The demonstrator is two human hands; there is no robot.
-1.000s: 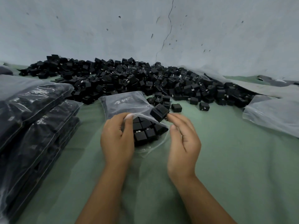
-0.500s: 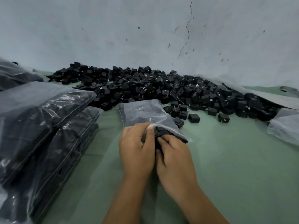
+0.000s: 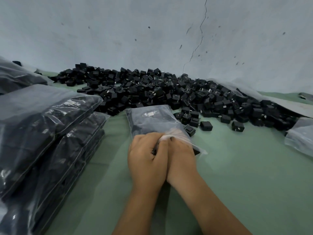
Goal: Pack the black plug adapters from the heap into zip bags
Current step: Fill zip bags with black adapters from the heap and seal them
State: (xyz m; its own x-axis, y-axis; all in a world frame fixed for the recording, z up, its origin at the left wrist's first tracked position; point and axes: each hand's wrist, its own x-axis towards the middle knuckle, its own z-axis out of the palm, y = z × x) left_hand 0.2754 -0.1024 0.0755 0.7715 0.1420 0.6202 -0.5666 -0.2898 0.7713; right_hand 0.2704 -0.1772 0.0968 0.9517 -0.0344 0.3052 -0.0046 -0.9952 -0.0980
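A big heap of black plug adapters (image 3: 169, 92) stretches along the wall on the green cloth. In front of it lies a clear zip bag (image 3: 150, 119) with adapters inside, its mouth toward me. My left hand (image 3: 145, 158) and my right hand (image 3: 181, 156) sit side by side at that mouth. Both pinch the bunched plastic of the opening between fingers and thumb. The hands hide most of the adapters at the near end. Several loose adapters (image 3: 205, 125) lie just right of the bag.
Stacked filled zip bags (image 3: 42, 133) stand on the left, close to my left forearm. More plastic bags (image 3: 301, 138) lie at the right edge. A cracked grey wall (image 3: 169, 39) closes the back. Green cloth (image 3: 245, 175) stretches bare to the right of my arms.
My right hand put the adapter it held into the bag and came in beside the left. Both hands now pinch the bag's mouth together. The camera has shifted, so the view sits lower and further right.
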